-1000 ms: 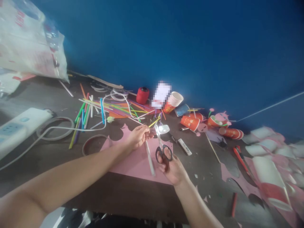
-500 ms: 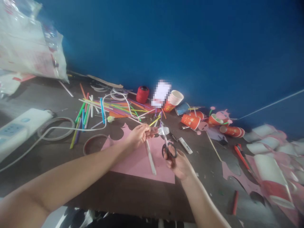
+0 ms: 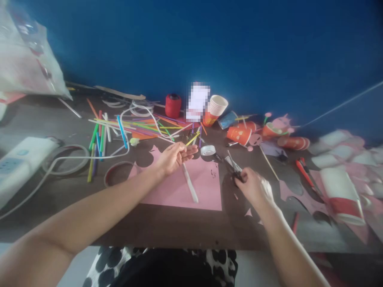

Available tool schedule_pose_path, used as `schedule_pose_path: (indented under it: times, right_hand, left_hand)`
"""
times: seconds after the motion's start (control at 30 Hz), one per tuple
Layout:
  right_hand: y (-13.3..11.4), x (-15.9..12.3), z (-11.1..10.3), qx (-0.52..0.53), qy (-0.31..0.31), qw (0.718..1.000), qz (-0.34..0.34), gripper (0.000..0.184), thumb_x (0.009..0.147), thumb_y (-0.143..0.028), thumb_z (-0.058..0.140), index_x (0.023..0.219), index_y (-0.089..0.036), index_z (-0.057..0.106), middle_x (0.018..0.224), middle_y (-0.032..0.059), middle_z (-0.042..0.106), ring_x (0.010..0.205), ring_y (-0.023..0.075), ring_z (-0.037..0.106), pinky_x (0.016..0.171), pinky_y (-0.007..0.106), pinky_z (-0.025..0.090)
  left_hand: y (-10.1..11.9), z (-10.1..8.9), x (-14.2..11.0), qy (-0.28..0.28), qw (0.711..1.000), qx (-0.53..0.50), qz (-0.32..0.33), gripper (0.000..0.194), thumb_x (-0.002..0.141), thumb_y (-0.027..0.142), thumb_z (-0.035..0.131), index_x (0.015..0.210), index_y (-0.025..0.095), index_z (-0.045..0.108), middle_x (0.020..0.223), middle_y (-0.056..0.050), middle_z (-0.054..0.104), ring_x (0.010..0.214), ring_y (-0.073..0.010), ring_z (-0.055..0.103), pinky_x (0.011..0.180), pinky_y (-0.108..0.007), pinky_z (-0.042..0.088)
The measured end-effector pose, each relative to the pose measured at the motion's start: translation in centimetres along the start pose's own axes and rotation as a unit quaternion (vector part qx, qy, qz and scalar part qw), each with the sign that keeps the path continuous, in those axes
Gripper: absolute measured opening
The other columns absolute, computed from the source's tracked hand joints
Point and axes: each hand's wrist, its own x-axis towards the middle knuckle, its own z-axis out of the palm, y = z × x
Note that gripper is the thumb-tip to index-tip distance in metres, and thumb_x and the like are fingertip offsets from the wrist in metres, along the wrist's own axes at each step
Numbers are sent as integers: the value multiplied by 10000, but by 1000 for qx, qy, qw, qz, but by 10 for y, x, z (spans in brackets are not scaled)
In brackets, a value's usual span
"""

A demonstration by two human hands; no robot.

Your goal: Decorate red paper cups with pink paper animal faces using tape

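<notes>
Black-handled scissors [image 3: 236, 174] have swung right, gripped by the right hand [image 3: 255, 186] beside pink paper [image 3: 167, 192] already notched along its top but whole below (left hand [image 3: 173, 158] half-curled, any contents unclear).

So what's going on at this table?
A person is working with both hands. The right hand holds dark-handled scissors just right of a pink sheet. The left hand is over the sheet, fingers bent; whether it grips anything is unclear. A white stick lies on the sheet.

Left hand [image 3: 172, 158] is half-curled, right hand [image 3: 257, 186] palm-down.
</notes>
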Motion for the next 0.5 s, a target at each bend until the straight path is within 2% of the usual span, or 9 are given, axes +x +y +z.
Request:
schedule_pose_path:
  times: [0.1, 0.17, 0.23, 0.3, 0.4, 0.43, 0.5]
  right_hand:
    - [5, 9, -12, -28, -99, 994, -43, 144, 681, -375, 652, 688, -240, 603, 638, -10, 622, 573, 175, 566, 493, 249, 293]
    - [-3, 12, -23, -10, -131, 988, -80, 112, 680, -349, 668, 706, -245, 634, 632, -8, 627, 591, 176, 578, 512, 253, 310]
    - [-24, 10, -30, 42, -89, 988, -120, 95, 726, -297, 641, 804, -245, 652, 726, 5, 659, 654, 174, 598, 573, 263, 358]
    - [-51, 4, -29, 128, -43, 977, -165, 152, 793, -239, 569, 925, -242, 644, 896, 25, 674, 790, 174, 614, 684, 278, 407]
    - [-86, 0, -19, 213, -93, 940, -249, 223, 787, -233, 587, 1003, -226, 643, 999, 55, 652, 807, 166, 606, 752, 287, 433]
    - [-90, 4, -16, 227, -85, 936, -256, 237, 789, -227, 581, 1018, -228, 640, 1000, 57, 649, 820, 168, 603, 771, 291, 433]
    - [-82, 21, -15, 261, -13, 939, -222, 240, 807, -240, 550, 1034, -228, 628, 973, 54, 644, 826, 164, 598, 775, 285, 433]
  left_hand:
    - [1, 1, -1, -3, 1000, 8, 5, 143, 727, 172, 551, 620, 157, 458, 993, -103, 701, 997, -238, 641, 880, -365, 440]
    - [1, 1, -1, -7, 1000, 16, 9, 150, 737, 190, 558, 631, 163, 456, 1023, -102, 694, 1018, -242, 631, 899, -379, 436]
    - [1, 0, -1, -9, 999, 29, 11, 153, 750, 221, 564, 648, 169, 464, 1043, -107, 688, 1042, -246, 620, 918, -390, 431]
    - [1, -2, 0, -10, 999, 45, 9, 147, 772, 246, 556, 671, 174, 476, 1067, -111, 679, 1055, -246, 613, 930, -396, 429]
    - [1, -4, 1, -20, 999, 45, 10, 138, 773, 228, 553, 670, 174, 480, 1091, -104, 670, 1045, -244, 618, 923, -393, 437]
    - [2, -4, 2, -20, 999, 42, 11, 138, 769, 220, 558, 665, 173, 480, 1090, -104, 671, 1043, -245, 619, 924, -394, 437]
    - [2, -4, 2, -14, 999, 37, 11, 143, 760, 215, 575, 660, 175, 481, 1076, -108, 677, 1046, -251, 619, 936, -403, 430]
